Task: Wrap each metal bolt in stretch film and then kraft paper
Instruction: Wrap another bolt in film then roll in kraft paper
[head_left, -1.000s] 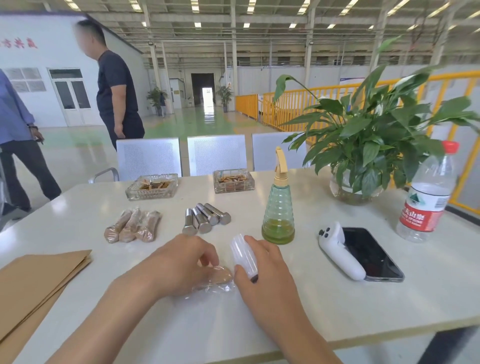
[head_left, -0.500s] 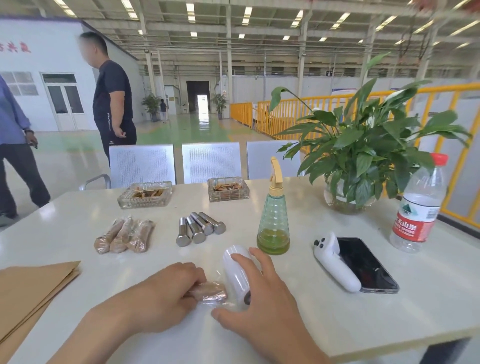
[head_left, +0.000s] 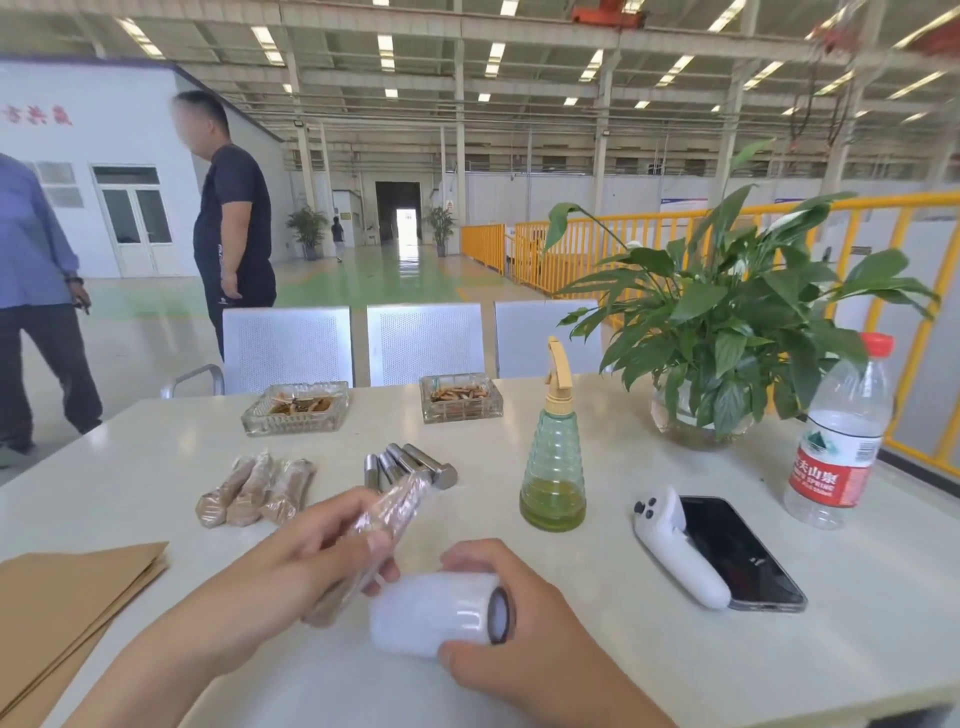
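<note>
My left hand (head_left: 311, 566) grips a bolt wrapped in clear stretch film (head_left: 387, 519), lifted off the table and tilted up to the right. My right hand (head_left: 514, 639) holds the white stretch film roll (head_left: 434, 613) lying on the table just below the bolt. Three brown wrapped bolts (head_left: 254, 491) lie to the left. Several bare metal bolts (head_left: 415, 462) lie behind my left hand. A stack of kraft paper (head_left: 67, 608) sits at the near left.
A green spray bottle (head_left: 552, 467), a white controller (head_left: 675, 551), a black phone (head_left: 737, 551) and a water bottle (head_left: 836, 441) stand on the right. Two glass ashtrays (head_left: 296, 408), a potted plant (head_left: 727, 332) and chairs are at the back. Two people stand far left.
My left hand has lifted the film-wrapped bolt off the table and tilted it upward. My right hand has pulled the roll nearer and turned it on its side.
</note>
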